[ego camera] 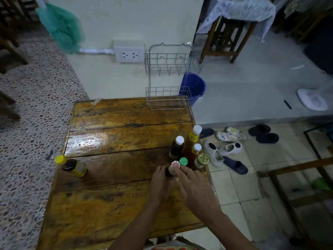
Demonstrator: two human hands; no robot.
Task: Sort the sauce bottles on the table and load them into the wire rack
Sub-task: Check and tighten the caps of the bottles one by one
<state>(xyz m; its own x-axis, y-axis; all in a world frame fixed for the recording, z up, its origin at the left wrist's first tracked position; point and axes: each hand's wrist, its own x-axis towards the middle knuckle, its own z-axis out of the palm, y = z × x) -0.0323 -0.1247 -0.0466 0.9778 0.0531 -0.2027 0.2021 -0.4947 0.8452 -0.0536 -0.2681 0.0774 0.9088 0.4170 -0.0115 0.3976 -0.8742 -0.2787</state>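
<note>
Wooden table [117, 134] bears clustered bottles [187, 150] beside both hands.

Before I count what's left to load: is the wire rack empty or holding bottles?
Empty. Both tiers of the wire rack show only bare wire, and every bottle in view is on the table.

You are finding no legible text: the gold-lidded jar [202, 158] is showing embossed marks, and the yellow labels on the bottles [194, 135] are blurring beyond reading.
</note>
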